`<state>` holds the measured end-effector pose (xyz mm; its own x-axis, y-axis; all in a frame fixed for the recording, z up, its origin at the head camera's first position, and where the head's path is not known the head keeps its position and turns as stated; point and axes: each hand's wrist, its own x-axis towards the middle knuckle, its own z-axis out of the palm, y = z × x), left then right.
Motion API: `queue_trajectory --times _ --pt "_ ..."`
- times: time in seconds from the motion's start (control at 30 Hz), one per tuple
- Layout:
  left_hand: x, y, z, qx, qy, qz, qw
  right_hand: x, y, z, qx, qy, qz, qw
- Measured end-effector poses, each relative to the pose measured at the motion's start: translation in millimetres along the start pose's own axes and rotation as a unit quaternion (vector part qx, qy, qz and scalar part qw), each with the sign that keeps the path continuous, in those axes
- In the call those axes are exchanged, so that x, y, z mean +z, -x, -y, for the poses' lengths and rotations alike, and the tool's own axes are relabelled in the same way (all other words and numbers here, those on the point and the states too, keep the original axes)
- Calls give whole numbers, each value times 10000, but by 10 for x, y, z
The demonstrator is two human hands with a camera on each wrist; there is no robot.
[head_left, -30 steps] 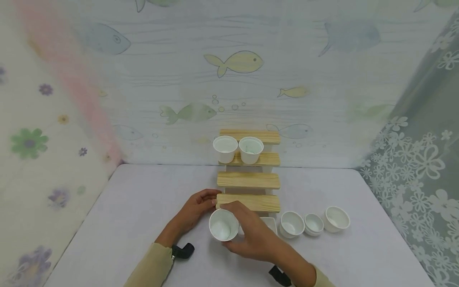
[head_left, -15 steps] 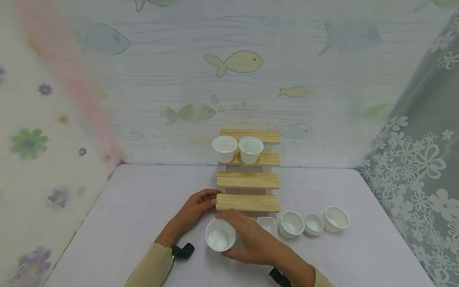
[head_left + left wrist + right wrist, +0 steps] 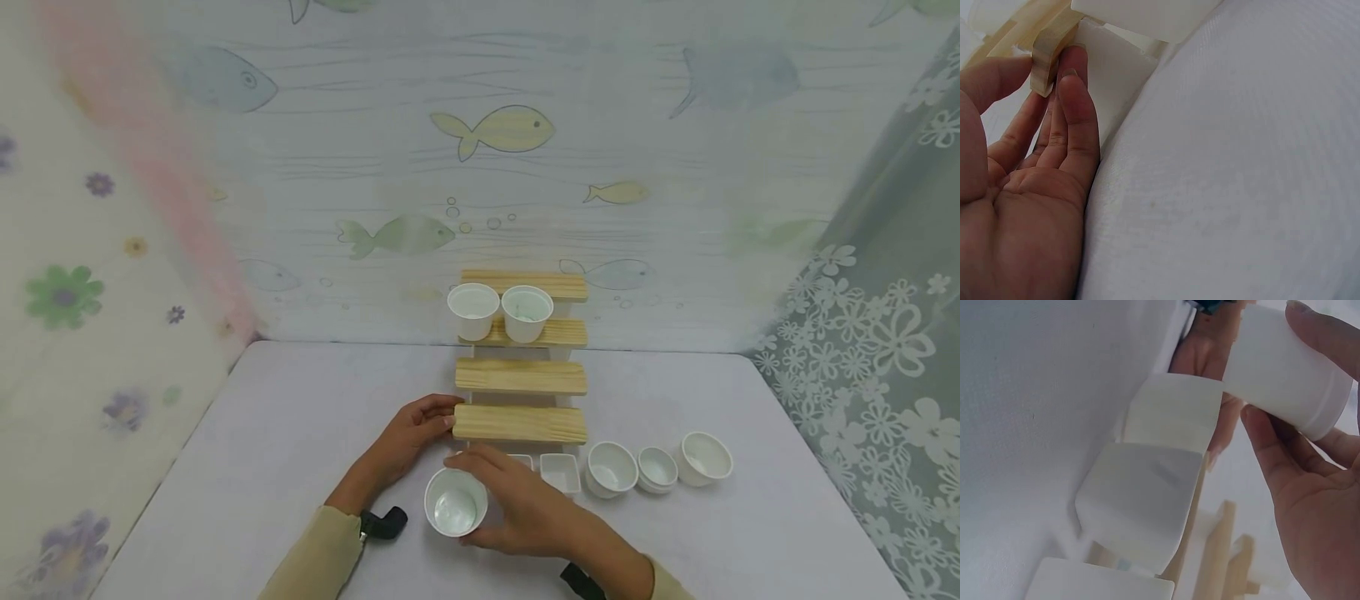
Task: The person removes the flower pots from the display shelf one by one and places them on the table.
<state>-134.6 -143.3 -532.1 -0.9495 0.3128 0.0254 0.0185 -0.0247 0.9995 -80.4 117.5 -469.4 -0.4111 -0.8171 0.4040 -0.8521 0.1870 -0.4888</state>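
Note:
My left hand (image 3: 405, 440) pinches the left end of the lowest slat of a stepped wooden stand (image 3: 520, 423). Up close in the left wrist view, the thumb lies on one side of the slat end (image 3: 1046, 59) and fingertips on the other. My right hand (image 3: 528, 510) grips a white cup (image 3: 455, 504) by its side, in front of the stand, mouth turned up towards the head camera. From the right wrist view, the cup's smooth outer wall (image 3: 1279, 369) shows between thumb and fingers. Two similar white cups (image 3: 473, 313) stand side by side on an upper slat.
Just right of my right hand, a white square dish (image 3: 560, 473) sits beside another, partly hidden one (image 3: 522, 461). Further right come a round white bowl (image 3: 611, 469), smaller stacked bowls (image 3: 657, 469) and another bowl (image 3: 703, 458). A fish-patterned cloth (image 3: 375, 167) hangs behind the table.
My right hand has drawn the cup towards me and slightly left, away from the lowest slat. More of the square dishes now shows. My left hand has stayed on the stand.

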Motion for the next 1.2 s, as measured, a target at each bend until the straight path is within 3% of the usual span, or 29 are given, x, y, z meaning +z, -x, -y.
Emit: queue_trajectory --times 0.27,0.77,1.2 --pt "-7 -1 16 3 28 25 10000 53 -7 -9 -351 -39 125 9993" --pt "-22 -19 40 188 141 135 9996 111 12 -51 -437 70 239 9987" --pt "-29 -26 48 106 27 78 9999 151 12 -97 -447 114 308 9985"
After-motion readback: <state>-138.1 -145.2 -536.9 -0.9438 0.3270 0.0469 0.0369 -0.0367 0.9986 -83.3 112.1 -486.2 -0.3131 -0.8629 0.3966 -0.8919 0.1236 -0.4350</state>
